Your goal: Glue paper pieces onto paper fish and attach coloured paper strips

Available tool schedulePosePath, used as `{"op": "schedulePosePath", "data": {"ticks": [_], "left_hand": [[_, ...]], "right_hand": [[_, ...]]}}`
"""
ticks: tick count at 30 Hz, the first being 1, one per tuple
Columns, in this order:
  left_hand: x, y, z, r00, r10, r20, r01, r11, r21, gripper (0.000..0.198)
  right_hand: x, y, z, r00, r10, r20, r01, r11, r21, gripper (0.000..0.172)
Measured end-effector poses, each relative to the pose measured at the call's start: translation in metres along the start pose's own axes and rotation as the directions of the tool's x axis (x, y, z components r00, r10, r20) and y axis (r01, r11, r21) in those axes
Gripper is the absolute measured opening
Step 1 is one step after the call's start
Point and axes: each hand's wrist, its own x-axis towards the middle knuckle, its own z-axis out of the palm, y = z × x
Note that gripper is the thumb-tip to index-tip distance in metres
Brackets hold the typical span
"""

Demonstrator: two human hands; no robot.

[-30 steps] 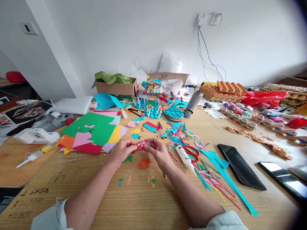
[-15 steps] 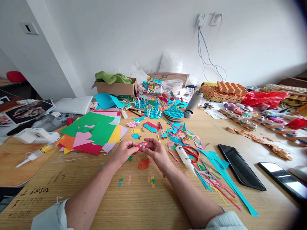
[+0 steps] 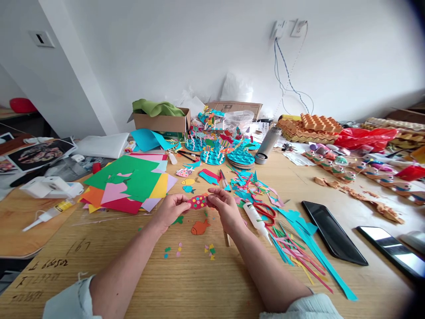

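The person's left hand [image 3: 173, 208] and right hand [image 3: 226, 210] pinch opposite ends of a dotted red paper piece [image 3: 198, 202] over the bench [image 3: 149, 283], well in from its left edge, beyond an orange paper fish [image 3: 199, 227]. Tugging could tear it; rubbing could loosen a dot. Since half a second ago, the right hand has shifted outward, baring more dots.
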Motion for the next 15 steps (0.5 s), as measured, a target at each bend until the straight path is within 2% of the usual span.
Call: {"op": "schedulePosePath", "data": {"ticks": [4, 8, 11, 15], "left_hand": [[-0.001, 0.001, 0.000, 1.000, -0.009, 0.012, 0.009, 1.000, -0.003, 0.020], [-0.004, 0.008, 0.001, 0.999, -0.031, 0.013, 0.032, 0.998, -0.058, 0.031], [-0.005, 0.014, -0.001, 0.998, -0.028, -0.057, 0.019, 0.989, -0.149, 0.042], [-0.002, 0.016, -0.006, 0.978, -0.005, -0.207, -0.042, 0.974, -0.224, 0.048]], "right_hand": [[0.000, 0.001, -0.001, 0.999, -0.018, 0.026, 0.019, 1.000, -0.011, 0.041], [0.002, 0.000, -0.004, 0.999, -0.049, 0.004, 0.049, 0.999, 0.001, 0.040], [0.005, -0.001, -0.007, 0.998, -0.059, -0.027, 0.059, 0.998, 0.018, 0.040], [0.009, -0.004, -0.007, 0.997, -0.010, -0.082, 0.012, 0.999, 0.030, 0.043]]}}
